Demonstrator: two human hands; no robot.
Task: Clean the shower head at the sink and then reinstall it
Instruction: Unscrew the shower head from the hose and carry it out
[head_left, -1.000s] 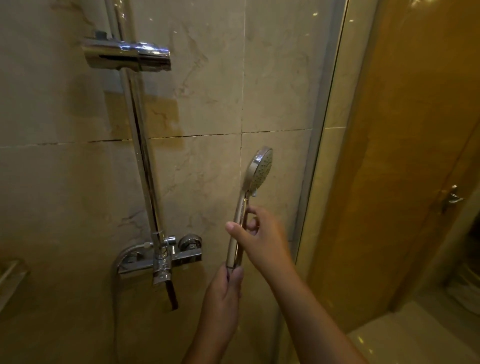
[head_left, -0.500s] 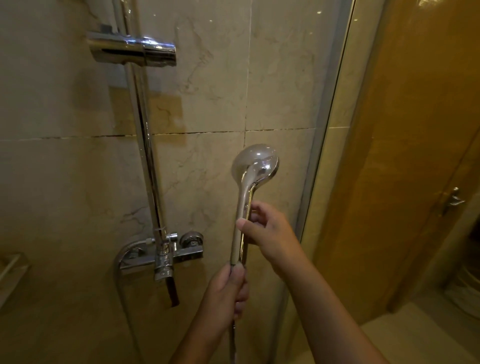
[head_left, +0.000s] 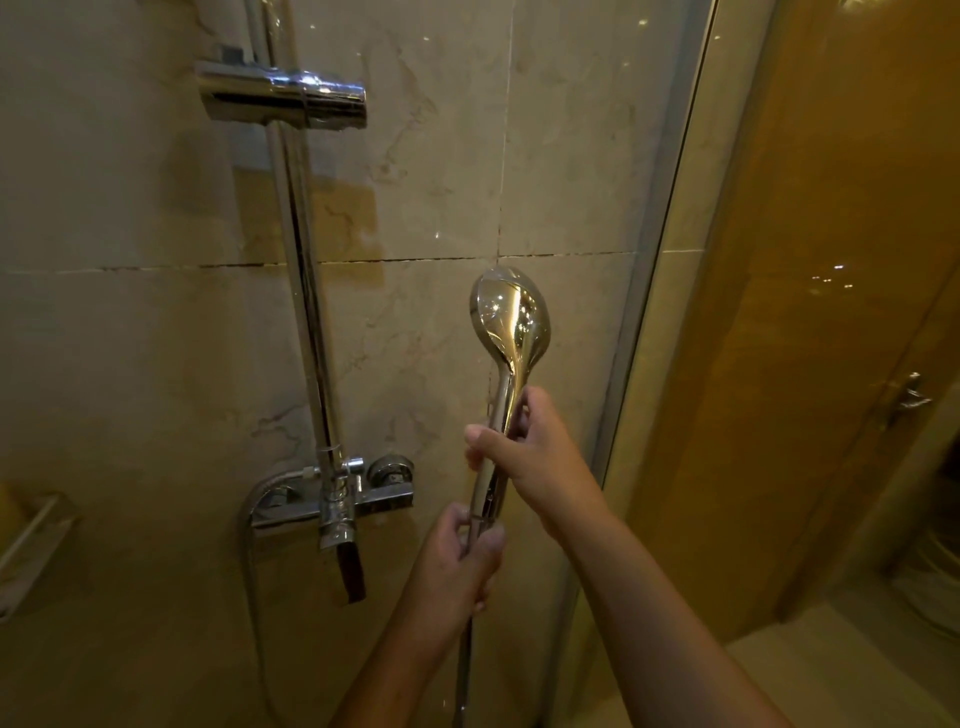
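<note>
A chrome hand shower head (head_left: 511, 322) stands upright in front of the tiled wall, its shiny back turned to me. My right hand (head_left: 535, 457) grips the middle of its handle. Just below, my left hand (head_left: 460, 558) closes around the handle's lower end, where the hose (head_left: 462, 670) joins and hangs down. Up on the vertical chrome rail (head_left: 311, 332), to the upper left, the chrome holder bracket (head_left: 283, 98) carries nothing.
The mixer tap (head_left: 332, 501) with its down-pointing lever sits on the wall left of my hands. A glass shower panel (head_left: 654, 291) rises on the right, a wooden door (head_left: 831, 312) beyond it. A small shelf (head_left: 31, 545) juts from the left wall.
The shower head has turned in my hands: its nozzle face showed edge-on to the right before, and now its back faces me. Both hands kept their grip, and the view shifted slightly.
</note>
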